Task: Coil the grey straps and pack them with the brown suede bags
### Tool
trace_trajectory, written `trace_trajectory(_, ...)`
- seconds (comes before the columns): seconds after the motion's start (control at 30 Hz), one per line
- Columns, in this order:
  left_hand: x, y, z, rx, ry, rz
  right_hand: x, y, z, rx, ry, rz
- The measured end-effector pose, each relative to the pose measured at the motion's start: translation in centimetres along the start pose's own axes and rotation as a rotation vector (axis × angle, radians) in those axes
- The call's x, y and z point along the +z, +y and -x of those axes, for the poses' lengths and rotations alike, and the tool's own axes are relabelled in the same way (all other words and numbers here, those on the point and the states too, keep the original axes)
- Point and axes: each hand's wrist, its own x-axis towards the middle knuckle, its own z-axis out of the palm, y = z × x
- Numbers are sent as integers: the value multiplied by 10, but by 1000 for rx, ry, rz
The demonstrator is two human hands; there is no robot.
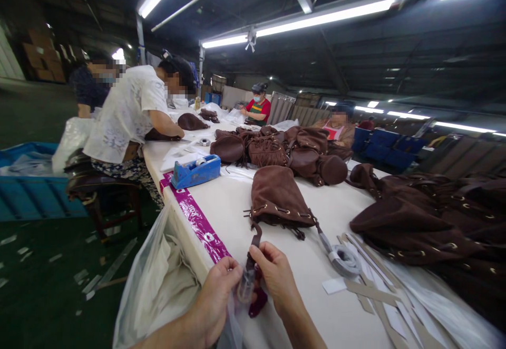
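A brown drawstring bag [279, 193] with metal eyelets lies on the table in front of me, its opening facing my hands. From it a brown strap [256, 235] runs toward me. My right hand [279, 275] is closed on this strap, thumb and fingers pinching it. Beside it, my left hand [213, 293] pinches clear plastic film [245, 284] wrapped around the strap's end, where something shiny shows through. A dark red piece [259, 301] hangs just below my right fingers; what it is I cannot tell.
A blue tape dispenser [196, 171] stands by the left edge, near purple printed tape [200, 225]. Brown bags [269, 148] are piled behind, with more [427, 222] at right. A grey wrapped roll [343, 259] and card strips [375, 293] lie right. A co-worker [126, 112] bends over the table.
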Motion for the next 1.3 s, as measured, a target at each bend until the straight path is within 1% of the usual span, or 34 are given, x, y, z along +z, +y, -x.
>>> trace_trajectory(0.13, 4, 2, 0, -27, -32, 10, 0, 0, -2, -32, 46, 72)
trace_trajectory(0.2, 4, 4, 0, -24, -43, 11, -3, -2, -2, -4, 39, 63)
trace_trajectory(0.3, 4, 8, -2, -27, -33, 2, -13, -8, 2, 50, 50, 26)
trace_trajectory(0.33, 3, 9, -3, -32, -28, 0, -18, -10, 5, 36, 56, 53)
trace_trajectory(0.4, 3, 11, -4, -39, -26, -13, -27, -15, 14, -53, 38, 180)
trace_trajectory(0.47, 3, 11, -4, -38, -35, -39, -34, -17, 24, -143, -25, 301)
trace_trajectory(0.53, 3, 11, -4, -24, -40, -63, -36, -17, 32, -181, -80, 353)
trace_trajectory(0.63, 3, 10, -3, -19, -53, -53, -34, -14, 38, -201, -94, 374)
trace_trajectory(0.73, 1, 7, -3, -15, -62, -47, -31, -10, 37, -206, -96, 376)
trace_trajectory(0.8, -1, 6, -4, 0, -76, -62, -30, -8, 35, -182, -118, 343)
trace_trajectory(0.93, -5, 8, -5, 48, -162, -99, -31, -4, 32, -119, -174, 204)
trace_trajectory(1.03, -10, 12, -9, 42, -216, -199, -32, -6, 31, -131, -188, 173)
trace_trajectory(1.1, -13, 15, -14, 0, -210, -296, -32, -9, 31, -127, -213, 169)
trace_trajectory(1.17, -13, 16, -18, -29, -179, -345, -32, -11, 31, -107, -246, 152)
trace_trajectory(1.3, -9, 16, -22, -25, -149, -306, -33, -10, 33, -101, -239, 164)
